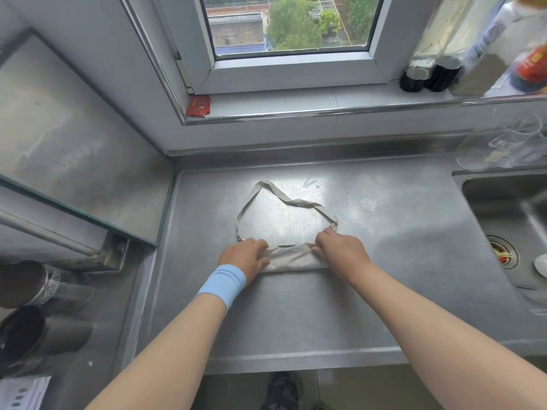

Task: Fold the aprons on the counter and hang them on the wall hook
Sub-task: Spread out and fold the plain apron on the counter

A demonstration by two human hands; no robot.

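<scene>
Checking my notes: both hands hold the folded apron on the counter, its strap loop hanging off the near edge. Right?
No: in the head view the strap loop lies flat on the counter beyond the apron, toward the window.

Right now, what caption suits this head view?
Left hand and right hand hold a folded beige apron on a steel counter.

Steel counter (384, 232) — folded apron (293, 259)

A steel counter (384, 232) runs under a white-framed window (290, 25), daylight on its sill (296, 102), a sink (503, 208) at right.
</scene>
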